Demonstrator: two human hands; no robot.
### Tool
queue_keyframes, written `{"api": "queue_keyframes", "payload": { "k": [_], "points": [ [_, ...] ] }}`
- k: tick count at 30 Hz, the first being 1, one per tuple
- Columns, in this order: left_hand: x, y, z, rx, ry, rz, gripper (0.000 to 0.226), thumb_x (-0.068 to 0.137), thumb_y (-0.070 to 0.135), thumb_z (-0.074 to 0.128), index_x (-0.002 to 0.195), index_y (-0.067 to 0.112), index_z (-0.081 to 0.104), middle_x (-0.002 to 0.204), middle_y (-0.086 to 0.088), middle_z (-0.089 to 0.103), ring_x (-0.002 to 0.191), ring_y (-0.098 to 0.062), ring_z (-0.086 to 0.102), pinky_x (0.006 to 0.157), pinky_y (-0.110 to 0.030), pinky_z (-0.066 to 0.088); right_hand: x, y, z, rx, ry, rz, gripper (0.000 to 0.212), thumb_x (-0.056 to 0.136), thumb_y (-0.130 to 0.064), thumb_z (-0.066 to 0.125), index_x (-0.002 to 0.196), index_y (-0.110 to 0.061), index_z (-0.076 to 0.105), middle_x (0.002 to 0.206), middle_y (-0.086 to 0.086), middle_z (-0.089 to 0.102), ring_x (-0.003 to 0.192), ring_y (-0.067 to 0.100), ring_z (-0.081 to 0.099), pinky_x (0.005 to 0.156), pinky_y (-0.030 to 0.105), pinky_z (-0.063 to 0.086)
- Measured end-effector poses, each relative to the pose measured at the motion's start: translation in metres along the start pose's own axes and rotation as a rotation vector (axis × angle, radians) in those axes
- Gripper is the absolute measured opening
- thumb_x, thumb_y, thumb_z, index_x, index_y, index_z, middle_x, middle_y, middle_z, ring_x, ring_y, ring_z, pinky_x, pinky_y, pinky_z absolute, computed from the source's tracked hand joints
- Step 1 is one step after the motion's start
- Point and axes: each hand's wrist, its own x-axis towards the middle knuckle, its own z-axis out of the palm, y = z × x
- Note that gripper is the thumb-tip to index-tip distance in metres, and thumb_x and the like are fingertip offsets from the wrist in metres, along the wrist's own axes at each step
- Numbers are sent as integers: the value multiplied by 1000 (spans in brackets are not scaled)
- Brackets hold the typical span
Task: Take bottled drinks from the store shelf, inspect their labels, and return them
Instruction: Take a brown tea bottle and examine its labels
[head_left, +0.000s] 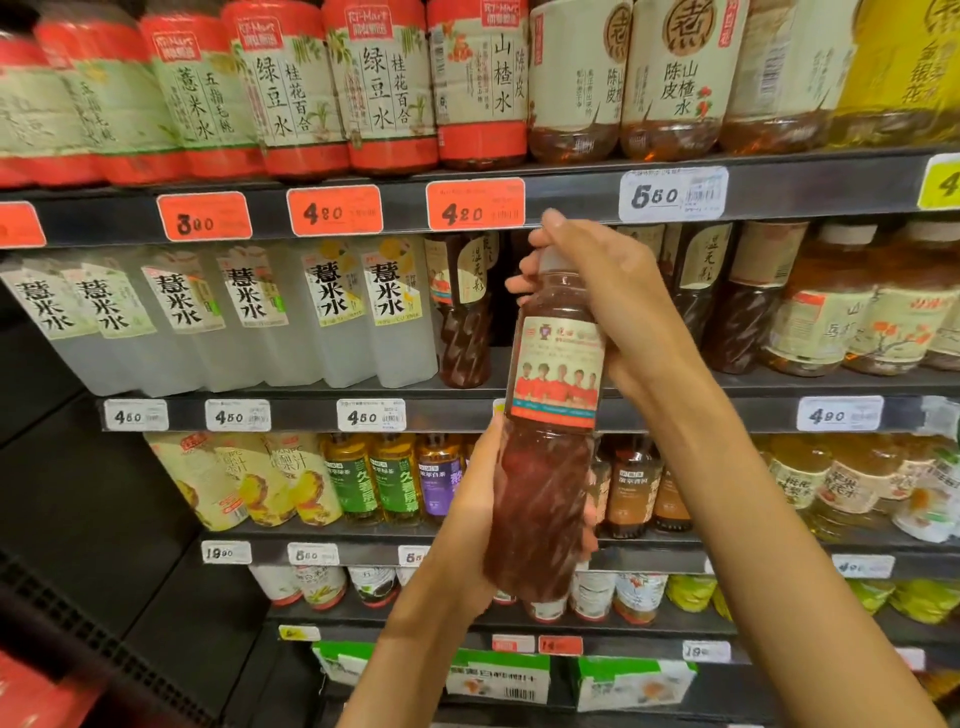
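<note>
Head view: both hands' fingers grip the red drink bottle (545, 467) (cap hidden under the right hand (602, 291); left hand (467, 514) low).

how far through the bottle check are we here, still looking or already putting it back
Taken: the reddish-brown bottle is off the shelf, held upright in front of it. In hand: the right hand grips its neck and cap, the left hand holds its lower body, label facing the camera, so inspection looks under way. Left: returning it, probably to the gap beside the matching bottle.
</note>
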Motion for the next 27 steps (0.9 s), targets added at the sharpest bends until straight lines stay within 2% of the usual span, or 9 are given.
{"api": "queue_keyframes", "payload": {
  "k": [4, 7, 9, 11, 13, 16, 19, 23, 27],
  "points": [
    [-8, 0, 11, -118, -296, -86, 59, 89, 58, 47, 100, 2, 62, 81, -8, 69, 70, -17, 67, 68, -27, 54, -1, -6, 0, 457, -308, 110, 22, 93, -30, 51, 97, -10, 58, 70, 4, 67, 73, 21, 69, 72, 31, 56],
    [-7, -2, 10, -69, -279, -87, 64, 90, 61, 37, 102, 3, 62, 83, -9, 70, 73, -19, 68, 71, -29, 56, -3, -5, 3, 638, -442, 212, 23, 87, -33, 49, 92, -11, 54, 66, 3, 63, 64, 17, 65, 67, 31, 56],
    [-8, -2, 2, 64, -128, -35, 66, 92, 61, 29, 104, 7, 66, 87, -10, 72, 77, -23, 70, 72, -32, 56, -3, -5, 2, 515, -392, 190, 16, 91, -27, 50, 85, -13, 53, 60, 0, 59, 57, 16, 62, 63, 30, 54],
    [-8, 4, -6, 193, 68, 73, 59, 93, 63, 26, 109, 25, 68, 99, -7, 74, 89, -22, 71, 78, -33, 55, -4, -6, 1, 276, -246, 109, 14, 92, -23, 54, 81, -15, 57, 59, 1, 59, 56, 19, 63, 59, 29, 51],
    [-5, 11, -7, 280, 190, 111, 61, 80, 72, 30, 108, 34, 68, 105, -4, 73, 99, -21, 70, 86, -33, 54, -5, -4, 3, 71, -64, 4, 13, 92, -22, 60, 81, -15, 60, 60, 2, 61, 57, 21, 65, 55, 28, 51],
    [-1, 11, -2, 227, 261, 78, 72, 63, 74, 41, 101, 20, 69, 86, -11, 75, 77, -23, 71, 75, -36, 56, -5, -1, 8, -27, 88, -38, 18, 90, -31, 65, 88, -14, 60, 62, -1, 64, 60, 18, 68, 54, 25, 52],
    [-6, 6, 5, 41, 138, 52, 75, 75, 71, 41, 99, 5, 66, 73, -16, 66, 62, -24, 64, 62, -33, 56, -4, -7, 5, -17, -32, 10, 29, 91, -39, 61, 102, -13, 60, 68, -1, 67, 67, 17, 70, 57, 25, 53],
    [-15, 2, 11, -136, -161, -49, 65, 83, 64, 42, 94, 3, 65, 77, -10, 67, 67, -18, 66, 65, -29, 56, -7, -7, 3, 444, -362, 186, 38, 89, -40, 55, 112, -10, 55, 77, 7, 69, 75, 22, 69, 73, 34, 58],
    [-12, -2, 10, -5, -131, -46, 70, 83, 66, 42, 105, 3, 61, 85, -10, 70, 74, -21, 69, 67, -31, 57, -11, -1, 5, 547, -370, 181, 24, 84, -32, 59, 93, -9, 57, 65, 4, 64, 61, 19, 65, 66, 32, 56]
  ]
}}
